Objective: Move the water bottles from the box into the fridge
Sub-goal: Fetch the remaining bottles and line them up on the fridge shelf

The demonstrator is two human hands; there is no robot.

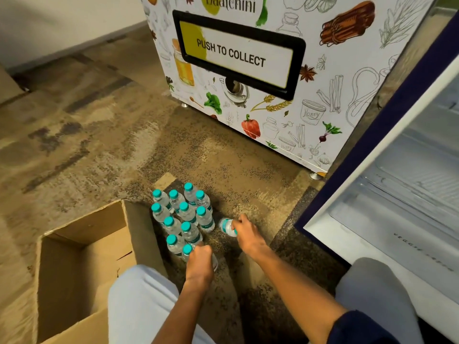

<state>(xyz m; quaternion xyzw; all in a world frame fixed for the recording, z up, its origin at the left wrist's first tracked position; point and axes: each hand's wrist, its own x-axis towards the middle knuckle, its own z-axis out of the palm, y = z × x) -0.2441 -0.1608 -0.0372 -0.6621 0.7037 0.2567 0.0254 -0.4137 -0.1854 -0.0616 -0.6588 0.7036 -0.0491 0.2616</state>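
On the floor between the box point(84, 264) and the open fridge point(387, 194), the bottles point(183, 217) stand in a tight upright cluster, apparently staged within reach of both. The left hand point(200, 259) curls round the nearest bottle's body beside its cap. The right hand point(246, 232) grips a lone tilted bottle point(226, 225) by its top, probably ready to carry it fridgeward. Inside the box, no bottles show.

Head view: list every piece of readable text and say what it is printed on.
"Daalchini", top cut off: vending machine front.
"PUSH TO COLLECT": machine's collection flap.
"Honey": drawn jar on the machine.
"VEGGIE", rest blurred: fridge drawer front.
Bottle labels: too small to read.
Cardboard box: no text visible.
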